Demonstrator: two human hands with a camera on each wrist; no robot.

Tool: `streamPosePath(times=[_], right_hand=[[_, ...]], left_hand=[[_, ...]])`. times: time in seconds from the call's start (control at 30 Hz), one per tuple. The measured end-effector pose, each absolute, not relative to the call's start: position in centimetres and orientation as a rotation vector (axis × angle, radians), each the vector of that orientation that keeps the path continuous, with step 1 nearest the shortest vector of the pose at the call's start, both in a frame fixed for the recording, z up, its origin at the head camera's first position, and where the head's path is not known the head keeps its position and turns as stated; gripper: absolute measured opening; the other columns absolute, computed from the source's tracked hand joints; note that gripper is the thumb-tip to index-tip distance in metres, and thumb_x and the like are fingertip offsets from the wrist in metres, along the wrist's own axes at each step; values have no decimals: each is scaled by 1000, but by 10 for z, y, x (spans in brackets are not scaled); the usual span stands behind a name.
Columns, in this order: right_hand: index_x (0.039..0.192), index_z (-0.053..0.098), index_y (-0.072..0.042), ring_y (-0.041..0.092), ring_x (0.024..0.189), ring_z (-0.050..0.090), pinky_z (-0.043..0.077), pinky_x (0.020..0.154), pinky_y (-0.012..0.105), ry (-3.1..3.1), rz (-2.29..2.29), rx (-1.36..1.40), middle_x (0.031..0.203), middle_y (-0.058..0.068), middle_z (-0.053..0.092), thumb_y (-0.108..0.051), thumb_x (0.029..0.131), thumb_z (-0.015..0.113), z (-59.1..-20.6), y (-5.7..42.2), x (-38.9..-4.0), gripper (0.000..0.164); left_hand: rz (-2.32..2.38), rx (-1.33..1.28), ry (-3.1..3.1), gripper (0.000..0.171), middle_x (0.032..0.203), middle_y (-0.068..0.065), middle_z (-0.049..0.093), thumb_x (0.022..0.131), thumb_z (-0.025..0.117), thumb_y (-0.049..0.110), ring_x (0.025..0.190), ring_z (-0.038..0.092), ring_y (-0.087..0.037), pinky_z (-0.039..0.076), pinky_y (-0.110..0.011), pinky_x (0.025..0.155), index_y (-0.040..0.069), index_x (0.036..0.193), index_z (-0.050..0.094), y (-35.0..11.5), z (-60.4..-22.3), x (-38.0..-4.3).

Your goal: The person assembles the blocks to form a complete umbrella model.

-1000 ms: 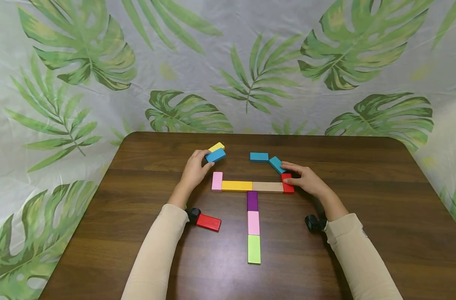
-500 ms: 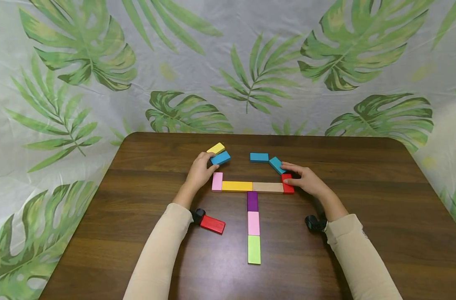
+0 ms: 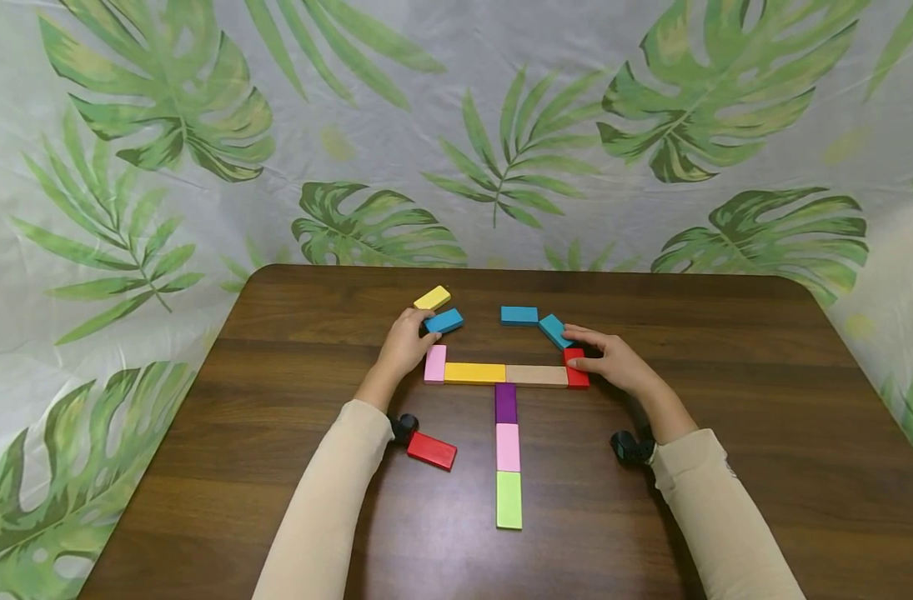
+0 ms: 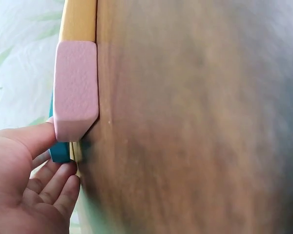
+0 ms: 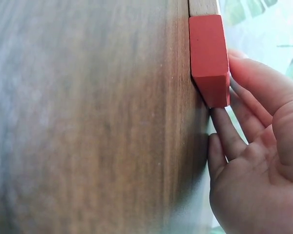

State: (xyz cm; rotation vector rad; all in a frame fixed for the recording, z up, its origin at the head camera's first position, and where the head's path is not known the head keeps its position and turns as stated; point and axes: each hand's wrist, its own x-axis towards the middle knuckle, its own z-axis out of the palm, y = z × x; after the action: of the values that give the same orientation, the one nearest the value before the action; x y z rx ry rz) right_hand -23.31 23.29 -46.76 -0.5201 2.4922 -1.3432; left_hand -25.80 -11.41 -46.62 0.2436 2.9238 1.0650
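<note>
My left hand (image 3: 406, 343) pinches a blue block (image 3: 446, 321) by its left end, thumb at the near side and fingers at the far side. The block slants just behind an upright-lying pink block (image 3: 435, 364), which partly hides it in the left wrist view. My right hand (image 3: 619, 363) rests with its thumb on a red block (image 3: 575, 377) and its fingertips at the right end of a slanted blue block (image 3: 553, 331). In the right wrist view the red block (image 5: 209, 51) stands in front of the fingers, which are loosely extended.
Yellow-orange (image 3: 474, 373) and tan (image 3: 536, 377) blocks form a row between pink and red. Purple (image 3: 505, 403), pink (image 3: 508, 447) and green (image 3: 509, 501) blocks run toward me. Another blue block (image 3: 519, 316), a yellow block (image 3: 432, 297) and a red block (image 3: 432, 451) lie around them on the brown table (image 3: 726, 500).
My left hand has brought its blue block right and toward me, away from the yellow block, close behind the pink one. The loose red block has shifted slightly right; my right hand stays put.
</note>
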Motion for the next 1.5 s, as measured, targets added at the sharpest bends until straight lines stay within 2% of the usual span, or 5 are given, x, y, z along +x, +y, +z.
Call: streamPosePath(times=[0.2, 0.3, 0.6, 1.2, 1.5], right_hand=[[129, 44, 6, 38, 129, 19, 16, 101, 54, 2465, -1367, -517, 139, 20, 31, -6, 84, 62, -444, 223, -221, 50], [129, 43, 7, 38, 129, 20, 16, 101, 53, 2469, -1360, -512, 139, 20, 31, -5, 85, 61, -439, 221, -218, 49], [129, 43, 6, 37, 129, 20, 15, 101, 54, 2468, -1366, -497, 139, 20, 31, -6, 85, 61, -440, 221, -217, 49], [129, 44, 6, 37, 129, 21, 16, 101, 53, 2470, -1374, -501, 139, 20, 32, -6, 84, 62, -441, 221, -219, 49], [129, 43, 6, 37, 129, 19, 16, 101, 53, 2466, -1371, -505, 139, 20, 31, -5, 85, 61, -442, 222, -219, 49]], left_hand=[[1085, 218, 2923, 39, 117, -14, 50, 85, 63, 16, 104, 49, -25, 39, -38, 90, 4, 121, 54, -114, -469, -258], [1094, 224, 2925, 39, 116, -15, 51, 85, 64, 17, 102, 49, -26, 39, -38, 89, 3, 120, 55, -115, -469, -258], [1096, 190, 2912, 32, 113, -13, 52, 89, 56, 17, 97, 49, -23, 41, -36, 85, 5, 119, 56, -113, -469, -259], [1189, 222, 2877, 27, 99, -10, 54, 86, 62, 18, 91, 51, -22, 43, -34, 79, 4, 109, 60, -111, -472, -259], [1224, 229, 2857, 27, 98, -9, 54, 85, 63, 19, 92, 52, -22, 43, -33, 81, 3, 106, 60, -111, -472, -258]])
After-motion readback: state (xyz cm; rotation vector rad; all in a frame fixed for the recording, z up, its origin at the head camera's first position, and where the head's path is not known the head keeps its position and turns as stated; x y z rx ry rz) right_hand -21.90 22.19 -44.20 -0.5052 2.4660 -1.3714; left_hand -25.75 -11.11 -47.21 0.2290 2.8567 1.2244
